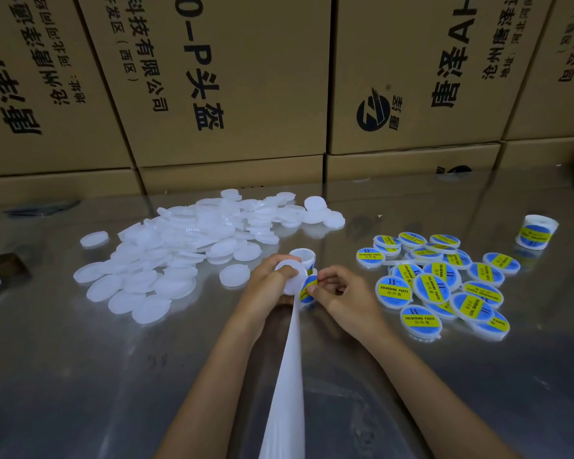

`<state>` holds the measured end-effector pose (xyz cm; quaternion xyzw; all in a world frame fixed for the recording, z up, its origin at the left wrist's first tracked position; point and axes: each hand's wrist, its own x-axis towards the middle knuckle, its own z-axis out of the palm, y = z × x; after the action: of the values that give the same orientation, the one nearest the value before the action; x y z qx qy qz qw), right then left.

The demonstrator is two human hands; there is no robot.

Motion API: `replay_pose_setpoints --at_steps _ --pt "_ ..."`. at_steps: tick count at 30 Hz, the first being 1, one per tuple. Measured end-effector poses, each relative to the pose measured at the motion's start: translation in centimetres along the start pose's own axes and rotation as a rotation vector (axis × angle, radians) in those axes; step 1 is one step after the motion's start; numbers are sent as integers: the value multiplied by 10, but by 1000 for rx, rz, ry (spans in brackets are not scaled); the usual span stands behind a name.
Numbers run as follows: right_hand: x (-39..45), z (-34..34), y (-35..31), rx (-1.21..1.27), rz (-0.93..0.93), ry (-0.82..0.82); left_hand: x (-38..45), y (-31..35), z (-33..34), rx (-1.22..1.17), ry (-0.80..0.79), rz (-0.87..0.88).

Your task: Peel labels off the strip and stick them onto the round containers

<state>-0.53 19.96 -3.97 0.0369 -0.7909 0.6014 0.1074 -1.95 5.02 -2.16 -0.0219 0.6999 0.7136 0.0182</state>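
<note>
the left hand point(272, 276) is clenched around a plain white round container point(290, 276), its fingers wrapped over the top of it just above the table point(80, 376). the right hand point(337, 293) pinches a blue and yellow label point(308, 289) between thumb and fingertips, the label touching the container's near edge. from that spot the white backing strip point(289, 376) runs down toward the bottom of the view, between the two forearms. just behind the hands stands a roll of labels point(304, 256). left of the hands lies a wide heap of unlabelled white containers point(186, 246). to the right lies a cluster of labelled containers point(441, 286), blue and yellow faces up, and beyond them, well apart, a second label roll point(537, 231). cardboard boxes point(246, 77) with printed characters are stacked along the far edge of the table.
</note>
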Motion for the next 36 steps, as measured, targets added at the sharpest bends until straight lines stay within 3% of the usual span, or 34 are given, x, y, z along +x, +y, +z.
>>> replay_pose_setpoints --at_steps 8,11,14,17,27,36 --pt "0 2 4 -30 39 66 -1 5 3 -143 146 127" --pt "0 2 5 -58 14 60 1 10 0 -151 84 235" --pt "0 3 5 -84 -47 33 -3 10 2 -79 -73 291" --pt "-1 1 4 -95 -108 1 -4 6 5 66 -118 310" --pt "-5 0 -3 19 28 -77 -3 1 -6 392 -16 367" --pt "-8 -11 -21 93 133 -157 -5 3 -17 389 66 320"
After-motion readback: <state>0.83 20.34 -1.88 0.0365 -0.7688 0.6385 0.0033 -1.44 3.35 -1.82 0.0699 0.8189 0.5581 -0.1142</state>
